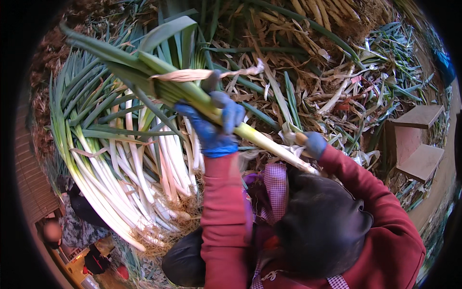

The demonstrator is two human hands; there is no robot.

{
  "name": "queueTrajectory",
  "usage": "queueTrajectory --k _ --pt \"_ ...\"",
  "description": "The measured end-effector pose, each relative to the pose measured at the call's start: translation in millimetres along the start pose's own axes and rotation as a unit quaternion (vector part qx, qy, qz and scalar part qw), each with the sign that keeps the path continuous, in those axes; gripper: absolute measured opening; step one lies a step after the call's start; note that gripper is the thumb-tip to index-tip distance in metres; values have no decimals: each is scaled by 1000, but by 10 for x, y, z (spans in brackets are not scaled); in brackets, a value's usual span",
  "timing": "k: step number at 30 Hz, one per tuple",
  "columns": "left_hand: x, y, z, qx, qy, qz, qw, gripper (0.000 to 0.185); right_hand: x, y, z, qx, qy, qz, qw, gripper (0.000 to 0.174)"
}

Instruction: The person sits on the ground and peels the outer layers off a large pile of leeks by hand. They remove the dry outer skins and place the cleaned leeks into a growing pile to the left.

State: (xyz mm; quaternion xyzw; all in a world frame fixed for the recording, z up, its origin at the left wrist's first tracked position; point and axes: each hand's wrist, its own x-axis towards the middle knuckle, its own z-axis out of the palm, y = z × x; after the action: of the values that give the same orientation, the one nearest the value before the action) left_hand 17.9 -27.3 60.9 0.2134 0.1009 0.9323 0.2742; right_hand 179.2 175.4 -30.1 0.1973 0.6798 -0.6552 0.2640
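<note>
My left hand (216,123), in a blue glove, grips a large green onion or leek (267,142). Its green leaves spread up to the left, while its white end slants down to the right. A dry tan leaf (191,75) trails off the stalk above the glove. Past the stalk's lower half is my right hand (314,144), also gloved in blue and blurred. A small tan piece shows at its fingers, close to pale peelings (288,135); whether it is held is unclear. Left of my left arm lies a heap of long white-stemmed onions (119,180) with their roots on.
Dry husks and trimmed leaves (306,79) litter the far ground. More unpeeled stalks (325,14) lie at the top. A small wooden stool (415,144) is at the right. A dark rounded form (321,220) covers the lower middle. Another person (77,225) is at lower left.
</note>
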Motion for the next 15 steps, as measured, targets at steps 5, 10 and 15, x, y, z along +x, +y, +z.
queueTrajectory --k 5,10,15 --pt "201 812 199 167 98 34 981 83 -945 1236 -973 -497 15 204 843 37" --pt "358 1030 228 194 147 58 968 80 -1193 672 -957 -312 131 -4 941 19" --pt "485 1013 92 167 153 -12 974 73 -251 -763 -329 -171 -40 -395 902 55"
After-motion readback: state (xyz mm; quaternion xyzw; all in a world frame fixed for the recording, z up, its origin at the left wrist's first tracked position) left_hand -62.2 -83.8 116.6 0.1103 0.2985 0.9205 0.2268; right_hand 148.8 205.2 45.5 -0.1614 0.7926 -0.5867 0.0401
